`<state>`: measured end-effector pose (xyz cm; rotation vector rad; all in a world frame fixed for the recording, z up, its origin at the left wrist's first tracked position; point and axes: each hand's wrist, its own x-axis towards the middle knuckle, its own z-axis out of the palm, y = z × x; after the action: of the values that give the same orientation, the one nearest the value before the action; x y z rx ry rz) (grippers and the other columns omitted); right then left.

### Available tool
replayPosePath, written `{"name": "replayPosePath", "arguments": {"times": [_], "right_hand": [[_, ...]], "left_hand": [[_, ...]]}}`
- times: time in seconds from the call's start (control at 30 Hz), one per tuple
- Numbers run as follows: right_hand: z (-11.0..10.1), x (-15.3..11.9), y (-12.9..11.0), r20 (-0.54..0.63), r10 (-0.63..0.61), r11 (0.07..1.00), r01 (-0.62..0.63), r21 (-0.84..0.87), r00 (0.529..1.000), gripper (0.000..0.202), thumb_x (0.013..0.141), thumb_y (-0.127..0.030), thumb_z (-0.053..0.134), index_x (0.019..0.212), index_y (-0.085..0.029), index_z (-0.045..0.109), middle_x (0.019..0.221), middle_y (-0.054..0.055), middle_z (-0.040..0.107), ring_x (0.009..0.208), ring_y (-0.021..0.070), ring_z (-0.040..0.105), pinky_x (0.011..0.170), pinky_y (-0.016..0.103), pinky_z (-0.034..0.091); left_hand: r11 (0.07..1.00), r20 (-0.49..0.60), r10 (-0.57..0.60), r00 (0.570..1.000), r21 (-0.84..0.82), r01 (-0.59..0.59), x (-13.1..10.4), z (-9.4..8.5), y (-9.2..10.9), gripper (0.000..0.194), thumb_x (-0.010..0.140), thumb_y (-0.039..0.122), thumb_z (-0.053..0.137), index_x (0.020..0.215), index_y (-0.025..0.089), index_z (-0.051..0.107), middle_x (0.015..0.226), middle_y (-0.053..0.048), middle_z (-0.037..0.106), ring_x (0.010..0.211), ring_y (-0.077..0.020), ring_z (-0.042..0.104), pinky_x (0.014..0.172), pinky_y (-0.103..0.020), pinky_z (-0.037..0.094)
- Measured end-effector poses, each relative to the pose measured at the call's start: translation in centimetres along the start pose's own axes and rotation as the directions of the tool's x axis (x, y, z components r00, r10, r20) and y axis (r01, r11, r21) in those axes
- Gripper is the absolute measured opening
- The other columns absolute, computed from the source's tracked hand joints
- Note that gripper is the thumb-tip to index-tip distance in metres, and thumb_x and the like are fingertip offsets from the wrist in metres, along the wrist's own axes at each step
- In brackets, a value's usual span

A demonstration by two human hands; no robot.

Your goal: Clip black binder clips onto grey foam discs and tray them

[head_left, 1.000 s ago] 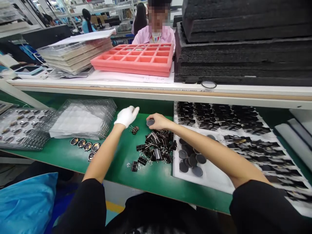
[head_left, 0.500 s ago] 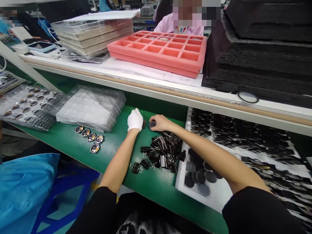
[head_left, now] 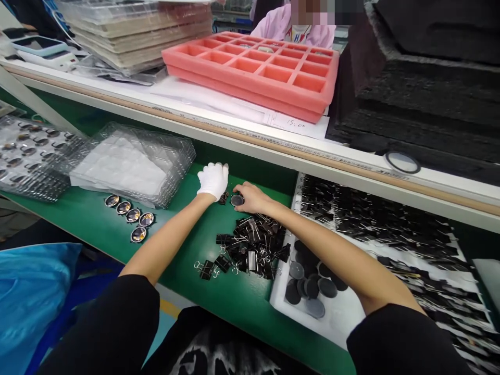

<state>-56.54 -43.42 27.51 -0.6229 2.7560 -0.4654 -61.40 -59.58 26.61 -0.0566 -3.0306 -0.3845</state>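
My left hand point(head_left: 213, 180), in a white glove, is at the back of the green table point(head_left: 175, 260); its fingers are bent and what they hold, if anything, is hidden. A small black clip point(head_left: 223, 198) lies just below it. My right hand point(head_left: 252, 198), bare, pinches a round dark disc point(head_left: 237, 200) by its edge. Near my right wrist is a heap of black binder clips point(head_left: 253, 245), with a few clips apart at its lower left. Several round pieces with shiny faces point(head_left: 133, 215) lie at the left.
A white tray point(head_left: 279, 291) at the right holds dark discs point(head_left: 311, 287) and rows of clips. Clear plastic trays point(head_left: 172, 182) stand at the left. On the shelf are a pink foam tray point(head_left: 242, 78) and black foam point(head_left: 422, 99); behind it, a person in pink point(head_left: 271, 26).
The view has shifted, moving the scene slightly left. My left hand has moved a little up and away from the small clip. My right hand keeps the disc.
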Motion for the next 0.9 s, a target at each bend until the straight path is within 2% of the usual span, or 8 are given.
{"name": "replayPosePath", "arguments": {"times": [0.1,0.27,0.5,0.73,0.9], "right_hand": [[0.0,0.0,0.5,-0.003,0.000,1.000,0.000,0.031,1.000,0.056,0.079,-0.027,0.087,0.130,-0.015,0.068,0.125,0.015,0.064,0.113,0.0295,0.065,0.096,0.037,0.050],[0.5,0.2,1.0,-0.061,-0.015,0.994,0.021,0.104,0.998,0.041,0.079,-0.024,0.085,0.118,-0.017,0.074,0.108,0.009,0.065,0.099,0.0246,0.063,0.090,0.034,0.048],[1.2,0.8,0.4,-0.120,-0.065,0.985,0.083,0.151,0.991,0.038,0.075,-0.022,0.079,0.112,-0.020,0.075,0.103,0.007,0.062,0.092,0.0242,0.062,0.082,0.035,0.046],[1.5,1.8,0.0,-0.145,-0.097,0.979,0.120,0.166,0.985,0.042,0.072,-0.019,0.077,0.114,-0.018,0.075,0.104,0.009,0.061,0.098,0.0276,0.062,0.085,0.038,0.047],[1.7,1.9,-0.1,-0.138,-0.091,0.981,0.113,0.159,0.986,0.038,0.072,-0.021,0.077,0.111,-0.019,0.075,0.103,0.008,0.061,0.097,0.0269,0.060,0.084,0.037,0.046]], "left_hand": [[1.000,-0.018,0.005,1.000,-0.003,-0.005,-0.2,0.4,-0.6,0.051,0.109,0.035,0.023,0.140,0.019,0.060,0.135,-0.023,0.063,0.125,-0.0396,0.058,0.104,-0.055,0.043],[0.992,-0.002,-0.104,0.995,-0.066,0.103,-0.2,0.3,-1.3,0.056,0.111,0.040,0.015,0.129,0.018,0.063,0.131,-0.018,0.068,0.124,-0.0345,0.062,0.106,-0.050,0.045],[0.991,-0.004,-0.124,0.992,-0.060,0.123,-0.5,0.7,-1.1,0.057,0.112,0.040,0.012,0.128,0.020,0.063,0.131,-0.014,0.069,0.126,-0.0289,0.063,0.111,-0.048,0.045],[0.991,0.001,-0.126,0.992,-0.031,0.126,-0.4,0.9,-1.0,0.053,0.113,0.040,0.016,0.127,0.020,0.063,0.127,-0.015,0.070,0.124,-0.0292,0.064,0.108,-0.047,0.046],[0.992,-0.045,-0.109,0.993,-0.061,0.106,-0.4,1.6,-1.4,0.051,0.113,0.041,0.019,0.125,0.020,0.063,0.122,-0.015,0.070,0.120,-0.0298,0.066,0.107,-0.048,0.047]]}}
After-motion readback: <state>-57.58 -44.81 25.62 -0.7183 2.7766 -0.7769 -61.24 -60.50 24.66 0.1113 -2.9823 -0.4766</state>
